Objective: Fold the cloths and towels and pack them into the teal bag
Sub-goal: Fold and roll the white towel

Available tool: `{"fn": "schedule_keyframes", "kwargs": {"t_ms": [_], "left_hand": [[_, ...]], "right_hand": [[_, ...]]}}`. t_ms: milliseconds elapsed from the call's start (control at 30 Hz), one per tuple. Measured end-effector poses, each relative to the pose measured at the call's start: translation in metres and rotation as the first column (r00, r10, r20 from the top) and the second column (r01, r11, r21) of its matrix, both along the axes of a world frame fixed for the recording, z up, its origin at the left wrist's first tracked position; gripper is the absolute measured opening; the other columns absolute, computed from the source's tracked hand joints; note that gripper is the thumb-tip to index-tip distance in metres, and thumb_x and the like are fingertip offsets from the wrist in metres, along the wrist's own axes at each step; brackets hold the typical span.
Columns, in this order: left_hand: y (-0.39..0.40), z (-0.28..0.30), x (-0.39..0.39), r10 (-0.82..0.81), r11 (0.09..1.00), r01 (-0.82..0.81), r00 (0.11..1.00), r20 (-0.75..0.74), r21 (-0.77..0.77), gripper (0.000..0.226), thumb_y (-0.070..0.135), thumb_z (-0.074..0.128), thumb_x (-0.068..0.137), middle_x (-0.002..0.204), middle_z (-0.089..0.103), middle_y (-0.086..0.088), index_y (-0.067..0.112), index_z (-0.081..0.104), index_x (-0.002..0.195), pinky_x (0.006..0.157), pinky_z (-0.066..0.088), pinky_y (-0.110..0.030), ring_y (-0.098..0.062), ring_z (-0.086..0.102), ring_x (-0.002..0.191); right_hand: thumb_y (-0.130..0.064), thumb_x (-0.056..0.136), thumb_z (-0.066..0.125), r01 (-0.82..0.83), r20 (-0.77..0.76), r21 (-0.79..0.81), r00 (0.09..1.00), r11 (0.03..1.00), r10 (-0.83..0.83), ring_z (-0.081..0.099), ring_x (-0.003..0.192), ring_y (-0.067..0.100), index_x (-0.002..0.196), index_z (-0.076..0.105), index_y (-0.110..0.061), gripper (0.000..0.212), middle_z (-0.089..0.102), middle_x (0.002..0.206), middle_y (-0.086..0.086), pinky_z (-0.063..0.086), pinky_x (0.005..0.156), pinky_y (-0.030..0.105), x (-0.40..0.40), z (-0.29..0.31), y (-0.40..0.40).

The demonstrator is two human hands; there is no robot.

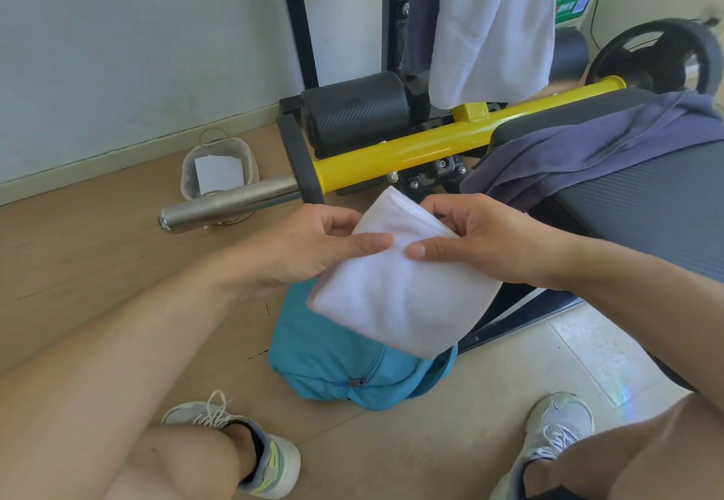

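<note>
A folded white towel (395, 292) hangs in the air between both hands, just above the teal bag (333, 366) that lies on the wooden floor. My left hand (309, 249) pinches the towel's upper left edge, thumb on top. On the upper right edge my right hand (482, 241) pinches it the same way. A purple-grey cloth (595, 151) lies draped over the dark bench pad (642, 201) at the right. Another white towel (493, 21) hangs from the rack at the top, beside a dark cloth (423, 2).
A yellow bar (431, 147) with a steel end (219, 205) juts left across the floor. A small lined basket (219, 170) sits near the wall. A black weight plate (658, 56) stands at the back right. My shoes (250, 448) flank the bag.
</note>
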State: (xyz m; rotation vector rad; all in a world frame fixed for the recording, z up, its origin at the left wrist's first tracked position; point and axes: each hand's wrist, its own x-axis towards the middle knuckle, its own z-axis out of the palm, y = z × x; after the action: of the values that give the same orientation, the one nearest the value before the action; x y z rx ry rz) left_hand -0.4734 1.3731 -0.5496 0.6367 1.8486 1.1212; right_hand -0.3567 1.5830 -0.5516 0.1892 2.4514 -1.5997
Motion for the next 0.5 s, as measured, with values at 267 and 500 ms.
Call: {"fn": "schedule_keyframes", "kwargs": {"t_ms": [267,500], "left_hand": [[0.010,-0.003,-0.003,0.406,0.847,-0.516,0.782,0.473,0.126,0.038,0.035,0.073,0.084,0.112,0.078,-0.002,0.017,0.071,0.117,0.086,0.059,-0.031,-0.017,0.073,0.102],[0.017,-0.006,0.002,0.450,0.834,-0.542,0.777,0.441,0.106,0.045,0.043,0.074,0.081,0.114,0.077,-0.003,0.018,0.072,0.118,0.099,0.052,-0.040,-0.021,0.071,0.107]], "right_hand": [[-0.035,0.089,0.064,0.246,0.105,-0.485,0.969,0.839,-0.224,0.071,0.109,0.030,0.129,0.063,-0.012,0.046,0.074,0.119,0.008,0.057,0.092,0.043,-0.006,-0.007,0.005],[-0.042,0.095,0.061,0.318,0.101,-0.456,0.946,0.831,-0.307,0.073,0.106,0.030,0.120,0.070,-0.015,0.038,0.076,0.114,0.008,0.057,0.093,0.045,-0.005,-0.009,-0.002]]}}
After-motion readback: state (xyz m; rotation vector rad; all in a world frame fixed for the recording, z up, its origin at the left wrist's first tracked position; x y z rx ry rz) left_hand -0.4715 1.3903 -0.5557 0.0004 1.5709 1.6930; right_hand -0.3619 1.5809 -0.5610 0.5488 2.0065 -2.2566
